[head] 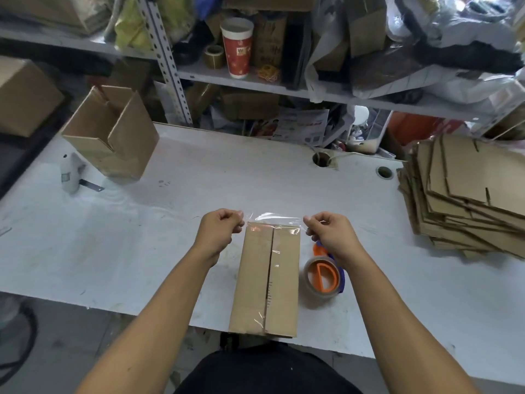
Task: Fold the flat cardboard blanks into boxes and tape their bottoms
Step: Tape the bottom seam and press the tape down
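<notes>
A folded cardboard box (255, 280) stands bottom up at the table's near edge, its two flaps meeting in a middle seam with clear tape along it. A strip of clear tape (272, 218) stretches crosswise over the box's far end. My left hand (221, 230) pinches the strip's left end and my right hand (329, 233) pinches its right end. A roll of clear tape on an orange and blue dispenser (324, 277) lies on the table just right of the box, partly under my right wrist. A stack of flat cardboard blanks (466, 194) lies at the far right.
An open made-up box (113, 137) stands at the table's far left, with a white box cutter (69, 173) beside it. Two round cable holes (322, 160) pierce the white table (170, 223) at the back. Cluttered metal shelves (244, 78) rise behind the table.
</notes>
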